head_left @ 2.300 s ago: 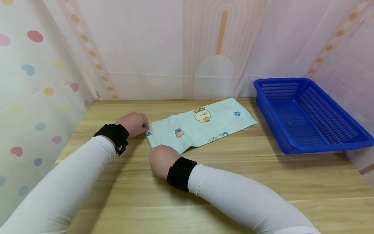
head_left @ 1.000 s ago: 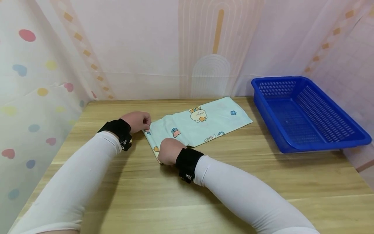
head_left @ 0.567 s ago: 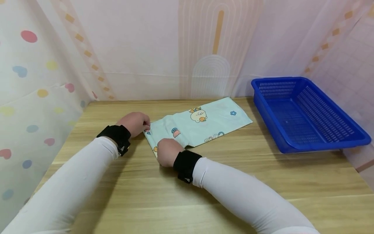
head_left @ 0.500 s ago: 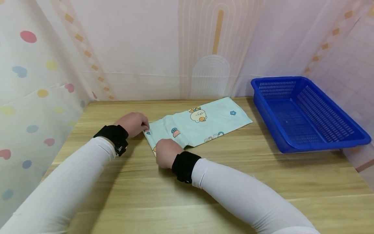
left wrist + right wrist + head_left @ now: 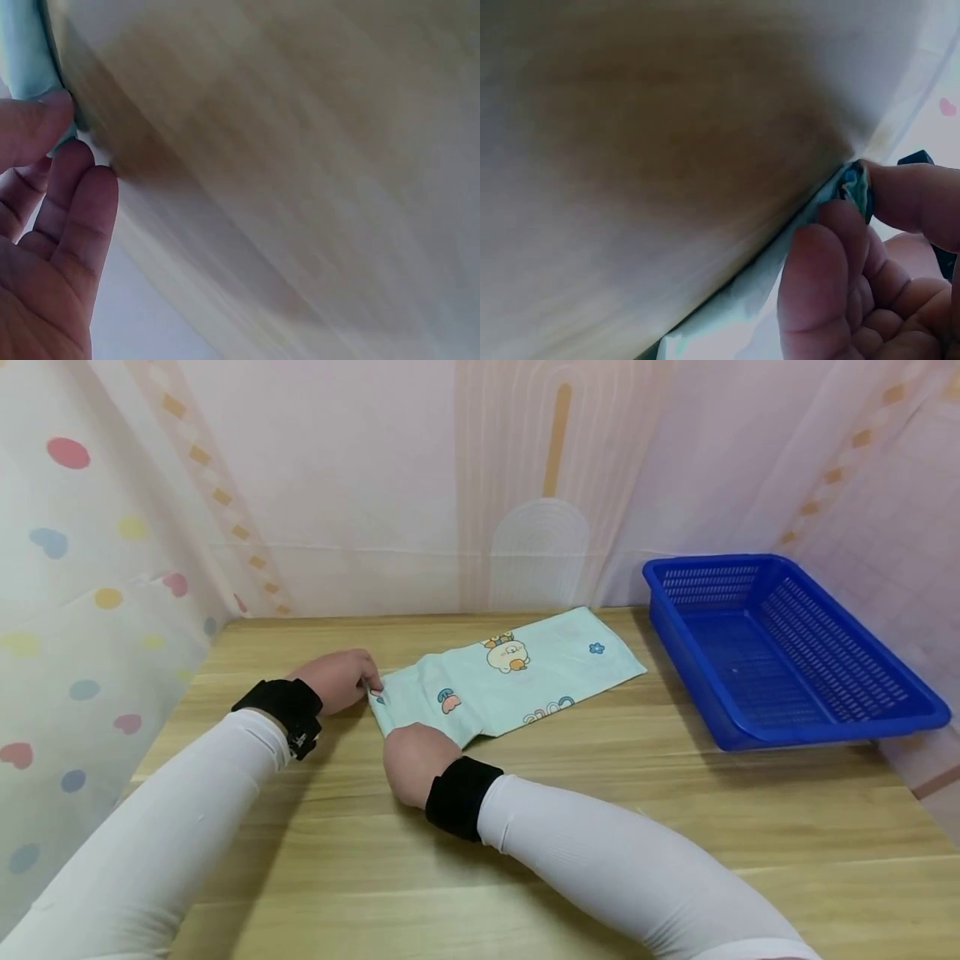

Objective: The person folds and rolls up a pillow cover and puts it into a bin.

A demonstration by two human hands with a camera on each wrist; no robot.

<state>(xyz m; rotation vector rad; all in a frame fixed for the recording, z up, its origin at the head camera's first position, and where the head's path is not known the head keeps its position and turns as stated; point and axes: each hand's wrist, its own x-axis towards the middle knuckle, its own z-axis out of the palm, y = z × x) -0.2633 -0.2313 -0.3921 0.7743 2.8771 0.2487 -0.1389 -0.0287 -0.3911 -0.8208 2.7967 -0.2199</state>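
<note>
Cloth [image 5: 562, 656] lies on the table [image 5: 360, 885] — the left hand [image 5: 337, 681] pinches one corner, the right hand [image 5: 420, 764] pinches another. A blue basket [image 5: 832, 732] sits nearby.

Two hands [image 5: 333, 681] [image 5: 418, 764] in play, two wristbands [image 5: 281, 702] [image 5: 463, 797], two sleeves [image 5: 172, 827] [image 5: 622, 860], just the one cloth [image 5: 555, 668], a single basket [image 5: 757, 664], one tabletop [image 5: 360, 877]!
</note>
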